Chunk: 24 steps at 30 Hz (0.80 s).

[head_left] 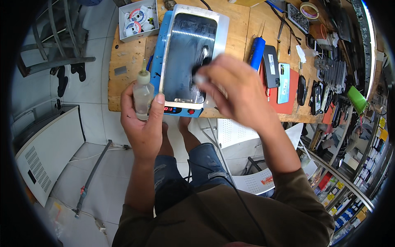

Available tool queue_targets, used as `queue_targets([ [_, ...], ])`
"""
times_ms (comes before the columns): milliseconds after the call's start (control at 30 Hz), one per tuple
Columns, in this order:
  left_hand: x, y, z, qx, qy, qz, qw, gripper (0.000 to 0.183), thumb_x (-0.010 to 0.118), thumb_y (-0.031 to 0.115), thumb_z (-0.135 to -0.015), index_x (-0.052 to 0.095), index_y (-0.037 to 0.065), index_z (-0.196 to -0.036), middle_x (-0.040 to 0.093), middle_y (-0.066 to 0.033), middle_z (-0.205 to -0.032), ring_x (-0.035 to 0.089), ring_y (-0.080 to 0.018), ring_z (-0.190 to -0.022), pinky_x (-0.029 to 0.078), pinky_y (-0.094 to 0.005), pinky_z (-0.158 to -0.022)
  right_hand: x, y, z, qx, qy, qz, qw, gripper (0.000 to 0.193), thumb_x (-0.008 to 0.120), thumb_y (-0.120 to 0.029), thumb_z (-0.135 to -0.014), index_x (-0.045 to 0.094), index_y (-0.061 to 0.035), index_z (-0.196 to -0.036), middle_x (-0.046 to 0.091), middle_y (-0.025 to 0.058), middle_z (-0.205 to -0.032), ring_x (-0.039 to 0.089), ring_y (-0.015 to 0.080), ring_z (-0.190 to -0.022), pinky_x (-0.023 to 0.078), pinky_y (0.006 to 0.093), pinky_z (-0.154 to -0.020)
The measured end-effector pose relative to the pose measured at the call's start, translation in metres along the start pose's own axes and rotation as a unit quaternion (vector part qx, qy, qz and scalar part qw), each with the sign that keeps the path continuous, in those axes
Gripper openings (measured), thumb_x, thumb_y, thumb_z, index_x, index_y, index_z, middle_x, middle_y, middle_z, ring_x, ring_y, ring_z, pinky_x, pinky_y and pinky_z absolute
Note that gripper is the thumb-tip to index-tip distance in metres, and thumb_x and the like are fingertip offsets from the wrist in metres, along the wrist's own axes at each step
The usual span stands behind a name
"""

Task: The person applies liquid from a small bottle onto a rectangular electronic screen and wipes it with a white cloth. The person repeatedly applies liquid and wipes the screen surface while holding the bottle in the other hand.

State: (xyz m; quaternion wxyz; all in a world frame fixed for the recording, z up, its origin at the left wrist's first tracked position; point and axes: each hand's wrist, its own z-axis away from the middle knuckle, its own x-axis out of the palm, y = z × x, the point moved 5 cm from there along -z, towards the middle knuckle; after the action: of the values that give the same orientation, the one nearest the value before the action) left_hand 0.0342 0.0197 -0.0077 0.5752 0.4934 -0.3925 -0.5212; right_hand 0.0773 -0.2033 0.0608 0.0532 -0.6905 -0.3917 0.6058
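My left hand (pixel 144 123) is wrapped round a clear squeeze bottle (pixel 142 98) with a thin needle tip, partly filled with liquid and held upright beside a blue heating plate (pixel 199 112). On the plate's metal top lies a dark glass phone screen (pixel 185 53), its surface wet and streaked. My right hand (pixel 234 88), smeared by motion, is closed in a pinch over the screen's right edge. A small white wad (pixel 200 78) shows at its fingertips; its exact kind is too blurred to tell. Black marks and a shine lie on the glass around it.
A white box (pixel 138 20) of spools stands at the bench's far left. To the right lie a blue tool with a needle tip (pixel 257 52), a black phone (pixel 270 66) and a light-blue phone (pixel 283 83) on a red mat (pixel 293 99). Perforated white chairs (pixel 234 132) stand below the bench edge.
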Motion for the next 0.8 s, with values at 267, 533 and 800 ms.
queue_targets([
  [267, 0.001, 0.005, -0.002, -0.007, -0.002, 0.005, 1.0, 0.046, 0.08, 0.01, -0.107, 0.059, -0.001, -0.147, 0.069, -0.0049, -0.117, 0.065, -0.0085, -0.097, 0.055, -0.0254, -0.086, 0.008, -0.011, 0.001, -0.026, 0.004, -0.033, 0.999, 0.017, 0.086, -0.008, -0.092, 0.076, -0.002, -0.105, 0.065, 0.0108, -0.091, 0.069, 0.0336, -0.081, 0.056, 0.0458, -0.07],
  [533, 0.002, 0.009, -0.004, -0.014, -0.008, -0.01, 1.0, 0.048, 0.08, 0.006, -0.105, 0.059, -0.001, -0.147, 0.069, -0.006, -0.12, 0.066, -0.0091, -0.101, 0.057, -0.0269, -0.088, 0.012, -0.002, -0.008, -0.039, 0.041, 0.028, 0.998, 0.017, 0.087, -0.006, -0.091, 0.077, -0.0023, -0.104, 0.067, 0.0131, -0.092, 0.071, 0.0351, -0.081, 0.055, 0.0459, -0.067],
  [800, 0.003, 0.009, -0.004, -0.002, -0.004, -0.008, 1.0, 0.048, 0.079, 0.004, -0.105, 0.058, -0.001, -0.148, 0.068, -0.006, -0.122, 0.066, -0.0097, -0.105, 0.056, -0.028, -0.094, 0.003, 0.014, -0.029, -0.022, 0.066, 0.085, 0.994, 0.013, 0.084, -0.009, -0.095, 0.073, -0.005, -0.099, 0.063, 0.0122, -0.089, 0.067, 0.0366, -0.079, 0.053, 0.0479, -0.067],
])
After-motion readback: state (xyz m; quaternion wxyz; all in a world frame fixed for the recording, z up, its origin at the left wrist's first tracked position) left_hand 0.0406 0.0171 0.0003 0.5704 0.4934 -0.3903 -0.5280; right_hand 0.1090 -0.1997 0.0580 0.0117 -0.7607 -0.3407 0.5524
